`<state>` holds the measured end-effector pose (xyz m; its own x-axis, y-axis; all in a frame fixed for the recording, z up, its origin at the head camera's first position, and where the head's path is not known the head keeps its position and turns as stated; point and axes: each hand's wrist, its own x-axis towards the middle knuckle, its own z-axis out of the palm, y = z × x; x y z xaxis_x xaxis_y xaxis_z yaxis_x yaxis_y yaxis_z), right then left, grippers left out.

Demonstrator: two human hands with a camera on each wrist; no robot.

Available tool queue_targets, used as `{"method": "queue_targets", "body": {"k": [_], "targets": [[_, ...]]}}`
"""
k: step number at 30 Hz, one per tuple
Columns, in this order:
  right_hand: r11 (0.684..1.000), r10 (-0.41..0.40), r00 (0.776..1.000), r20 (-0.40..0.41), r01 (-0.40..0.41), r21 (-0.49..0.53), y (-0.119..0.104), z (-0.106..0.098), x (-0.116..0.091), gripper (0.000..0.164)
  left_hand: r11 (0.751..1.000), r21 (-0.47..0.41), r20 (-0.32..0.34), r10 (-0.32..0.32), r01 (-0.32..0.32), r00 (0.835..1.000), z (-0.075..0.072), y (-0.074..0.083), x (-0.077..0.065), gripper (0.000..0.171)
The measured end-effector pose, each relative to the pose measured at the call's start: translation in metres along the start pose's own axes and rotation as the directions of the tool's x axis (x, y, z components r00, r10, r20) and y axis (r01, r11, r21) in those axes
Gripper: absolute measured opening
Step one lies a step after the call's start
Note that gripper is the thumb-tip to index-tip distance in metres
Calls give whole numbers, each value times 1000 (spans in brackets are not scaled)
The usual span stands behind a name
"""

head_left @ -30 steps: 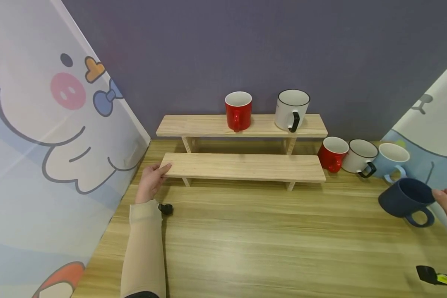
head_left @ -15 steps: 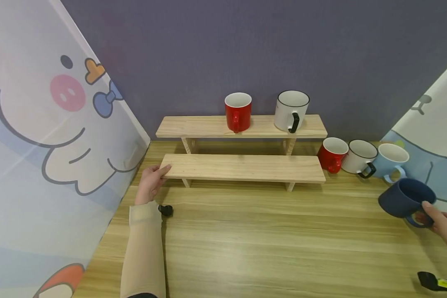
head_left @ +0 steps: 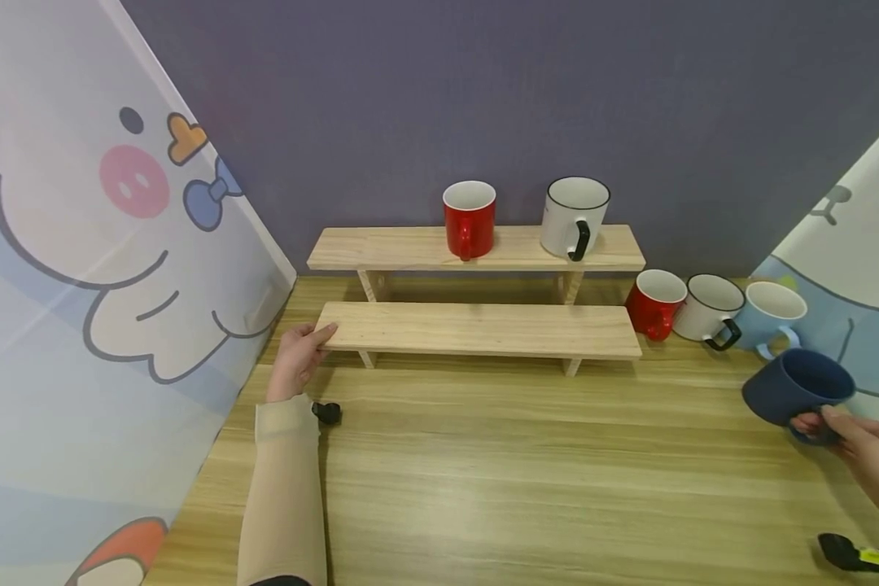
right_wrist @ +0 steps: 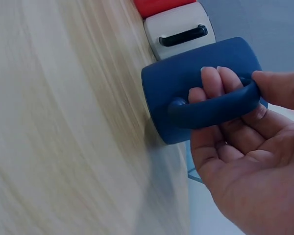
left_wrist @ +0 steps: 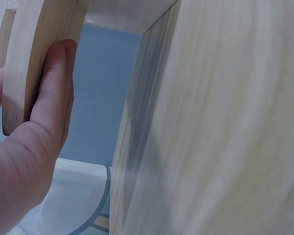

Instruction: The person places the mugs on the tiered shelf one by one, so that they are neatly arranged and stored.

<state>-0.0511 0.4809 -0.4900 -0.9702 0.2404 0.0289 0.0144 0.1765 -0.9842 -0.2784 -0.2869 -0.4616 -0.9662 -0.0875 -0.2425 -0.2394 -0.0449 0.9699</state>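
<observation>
My left hand (head_left: 298, 358) grips the left end of the lower board of a two-step wooden shelf (head_left: 476, 328), thumb on top and fingers underneath, as the left wrist view shows. At the far right, my right hand (head_left: 868, 448) holds a dark blue mug (head_left: 780, 392) by its handle (right_wrist: 218, 108). Several fingers pass through the handle and the thumb presses on its upper end. A red mug (head_left: 469, 224) and a white mug (head_left: 571, 213) with black rim and handle stand on the shelf's upper board (head_left: 388, 244).
Right of the shelf, a second red mug (head_left: 648, 301), another white mug (head_left: 699, 313) with a black handle and a light blue mug (head_left: 765, 313) stand in a row on the wooden table (head_left: 527, 464). A grey wall (head_left: 381, 106) rises behind, with cartoon-printed panels (head_left: 51, 342) on both sides.
My right hand has come in from the right edge, from the dark blue mug's rim down to its handle, and its fingers have closed through it. The left hand stays on the shelf.
</observation>
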Motion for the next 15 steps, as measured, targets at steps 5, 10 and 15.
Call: {"method": "queue_targets", "body": {"k": [5,10,15], "targets": [[997,-63,997,-42,64,35,1,7,-1,36,1000,3,-8,8,-8,1000,-1,-1,2,63],[968,-115,992,-49,123,218,2,14,-3,33,1000,-17,9,-10,10,1000,-1,2,3,64],[972,-102,994,-34,107,209,-5,22,-8,33,1000,-9,18,-29,29,999,2,11,-4,58]]}}
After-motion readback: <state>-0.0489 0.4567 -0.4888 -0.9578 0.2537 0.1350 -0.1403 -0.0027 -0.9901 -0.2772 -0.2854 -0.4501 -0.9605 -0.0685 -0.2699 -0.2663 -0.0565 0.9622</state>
